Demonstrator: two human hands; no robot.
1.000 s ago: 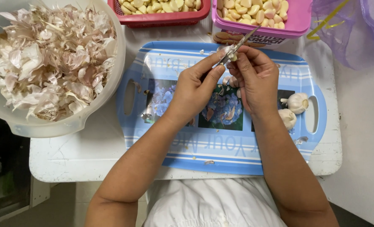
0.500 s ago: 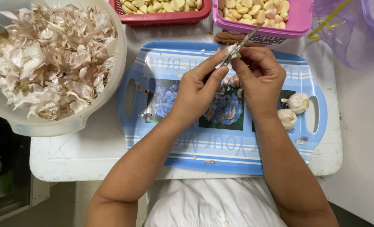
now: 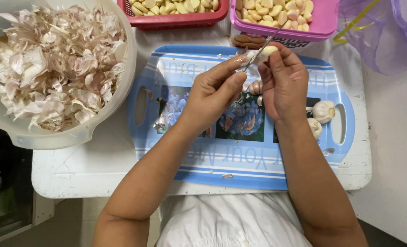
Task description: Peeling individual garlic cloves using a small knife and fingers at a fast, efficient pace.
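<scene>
The left hand [image 3: 212,93] holds a small knife [image 3: 258,52], its fingers closed around it, and the blade touches a garlic clove [image 3: 268,49]. The right hand [image 3: 283,84] pinches this clove between thumb and fingertips, above the far edge of a blue tray [image 3: 240,169]. Two garlic bulbs [image 3: 323,111] lie on the tray just beside the right wrist. A big bowl [image 3: 116,98] full of garlic skins stands at the left. A red basket [image 3: 176,19] and a pink basket [image 3: 322,25] with peeled cloves stand behind the tray.

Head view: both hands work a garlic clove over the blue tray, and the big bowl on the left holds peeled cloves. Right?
Not quite. In the head view the big bowl holds papery garlic skins, not peeled cloves. Both hands, left hand and right hand, do work a garlic clove over the blue tray.
</scene>
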